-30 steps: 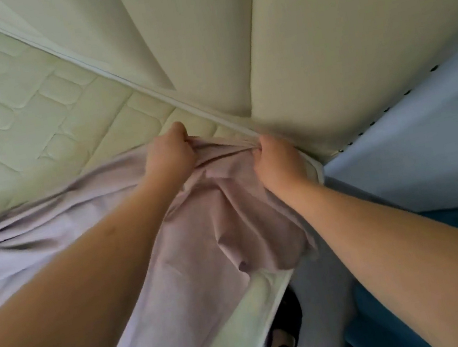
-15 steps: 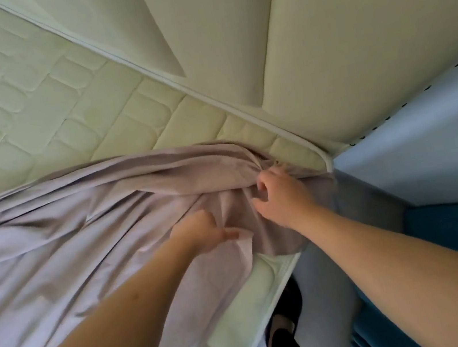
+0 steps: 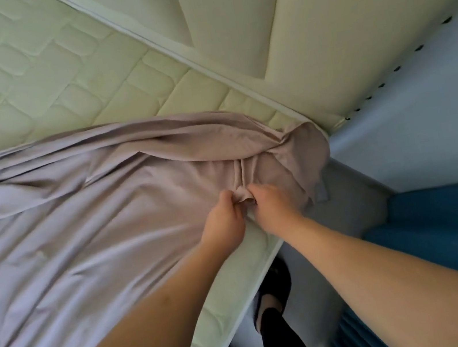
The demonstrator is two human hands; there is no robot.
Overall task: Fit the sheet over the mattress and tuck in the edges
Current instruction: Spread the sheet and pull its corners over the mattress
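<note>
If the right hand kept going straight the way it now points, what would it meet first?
Probably the bunched fold of the sheet that the right hand already grips, then the padded headboard beyond the mattress corner; depth is unclear.

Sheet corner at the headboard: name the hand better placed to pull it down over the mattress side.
Right. The right hand grips the sheet nearest the mattress edge and the draped corner; the left hand sits further inboard, holding the same fold.
</note>
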